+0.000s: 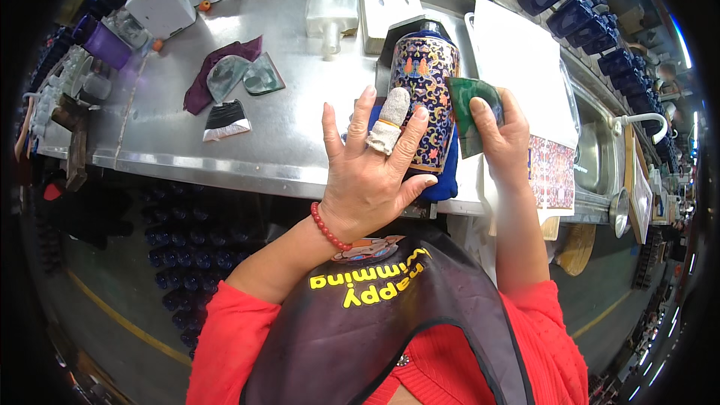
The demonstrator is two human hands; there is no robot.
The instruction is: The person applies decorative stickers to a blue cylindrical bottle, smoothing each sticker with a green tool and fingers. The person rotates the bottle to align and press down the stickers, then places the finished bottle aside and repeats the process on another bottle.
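Note:
A dark blue bottle [429,97] with a colourful floral pattern lies on its side, its neck pointing away from me. Under its near end shows some blue cloth [448,178]. My left hand [373,169] is spread over the bottle's left side; a pale cloth cover wraps one finger. Whether its fingertips press on the surface, I cannot tell. Pinched between the thumb and fingers of my right hand [504,131] is a thin green flexible scraper [466,110], held at the bottle's right side with an edge close to the pattern.
Dark cloth and translucent scraper pieces [244,79] lie left on the metal worktop [277,135]. A frosted bottle [332,4] and white block [390,7] stand behind. White sheets [517,52] and a patterned sheet [551,172] lie right, near a sink [596,154]. Blue bottles [577,19] line the far right.

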